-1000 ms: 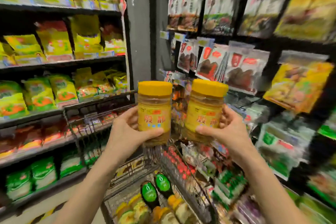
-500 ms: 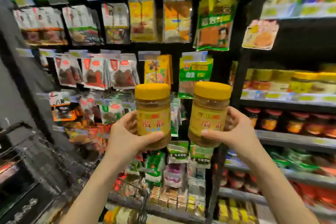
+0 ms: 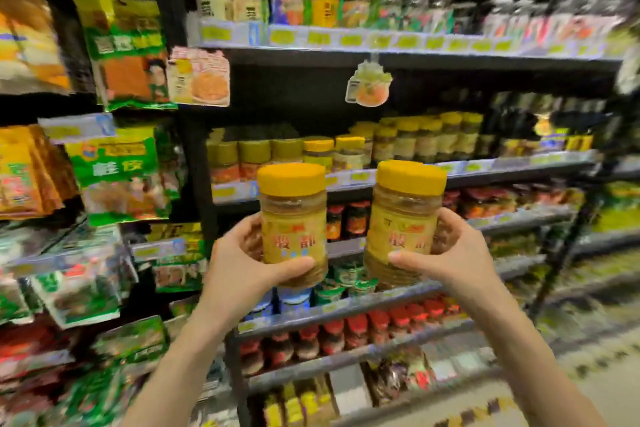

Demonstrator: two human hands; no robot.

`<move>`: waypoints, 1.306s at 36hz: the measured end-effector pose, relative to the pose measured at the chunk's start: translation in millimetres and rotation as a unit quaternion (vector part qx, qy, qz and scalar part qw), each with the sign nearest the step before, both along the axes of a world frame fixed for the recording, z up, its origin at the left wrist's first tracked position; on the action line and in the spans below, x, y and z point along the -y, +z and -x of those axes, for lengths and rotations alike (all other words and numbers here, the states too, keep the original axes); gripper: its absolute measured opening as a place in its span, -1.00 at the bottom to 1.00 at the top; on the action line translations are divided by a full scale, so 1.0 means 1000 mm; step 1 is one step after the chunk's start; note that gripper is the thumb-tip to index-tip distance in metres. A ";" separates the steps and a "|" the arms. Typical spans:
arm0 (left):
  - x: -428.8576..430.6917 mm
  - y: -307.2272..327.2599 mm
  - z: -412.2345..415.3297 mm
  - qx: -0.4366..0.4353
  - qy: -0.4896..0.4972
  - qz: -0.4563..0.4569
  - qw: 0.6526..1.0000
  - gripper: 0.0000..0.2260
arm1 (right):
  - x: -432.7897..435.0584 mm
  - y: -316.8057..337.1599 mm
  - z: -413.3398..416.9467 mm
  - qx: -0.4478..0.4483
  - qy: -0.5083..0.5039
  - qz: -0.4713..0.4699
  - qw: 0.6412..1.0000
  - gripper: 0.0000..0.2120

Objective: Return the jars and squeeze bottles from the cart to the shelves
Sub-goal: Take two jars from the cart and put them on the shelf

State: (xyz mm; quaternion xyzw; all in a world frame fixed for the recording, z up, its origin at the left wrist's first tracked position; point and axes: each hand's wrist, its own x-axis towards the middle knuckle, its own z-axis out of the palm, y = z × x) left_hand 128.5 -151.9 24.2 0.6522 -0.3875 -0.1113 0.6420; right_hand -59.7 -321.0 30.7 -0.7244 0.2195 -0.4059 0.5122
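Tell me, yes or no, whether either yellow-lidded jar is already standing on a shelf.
No: the left hand grips the left jar and the right hand grips the right jar, both held in front of the shelves.

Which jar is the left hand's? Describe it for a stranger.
Face the dark shelves of jars. Before them, two hands hold matching yellow-lidded jars. The left hand grips the left jar, upright; the right hand holds the right jar tilted.

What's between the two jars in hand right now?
Nothing. In the head view the left jar and right jar are held apart with open air between them; only shelved dark jars behind show through the gap.
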 end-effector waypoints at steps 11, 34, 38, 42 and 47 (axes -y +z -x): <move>0.145 0.001 0.055 0.002 -0.034 0.008 0.999 -0.40 | 0.129 0.013 0.065 -0.011 -0.033 0.040 0.999 -0.36; 0.277 0.007 -0.040 0.002 0.012 -0.012 1.000 -0.11 | 0.324 0.033 -0.075 0.006 0.026 0.071 0.997 -0.30; 0.284 0.004 -0.056 0.005 0.030 -0.008 1.000 -0.16 | 0.352 0.033 -0.107 0.003 0.029 0.078 0.997 -0.28; 0.287 0.005 -0.063 0.012 0.047 -0.010 0.999 -0.24 | 0.372 0.030 -0.138 -0.009 0.056 0.064 0.996 -0.31; 0.290 0.005 -0.068 0.008 0.070 -0.018 0.997 -0.20 | 0.388 0.024 -0.171 -0.041 0.109 0.053 0.992 -0.26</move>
